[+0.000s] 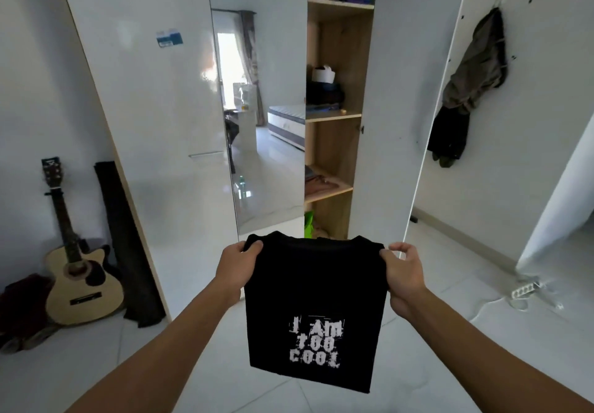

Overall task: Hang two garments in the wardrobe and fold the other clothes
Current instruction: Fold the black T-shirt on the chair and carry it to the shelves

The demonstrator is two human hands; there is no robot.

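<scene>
where both hands grip, black t-shirt (313, 309)

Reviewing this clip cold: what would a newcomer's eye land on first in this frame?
First, the black T-shirt with white "I AM TOO COOL" lettering, held up at centre frame, the left hand and right hand each gripping a top corner. Behind it stands the white wardrobe with a mirror panel and open wooden shelves. An acoustic guitar leans at lower left, and dark clothes hang on the right-hand door.
</scene>
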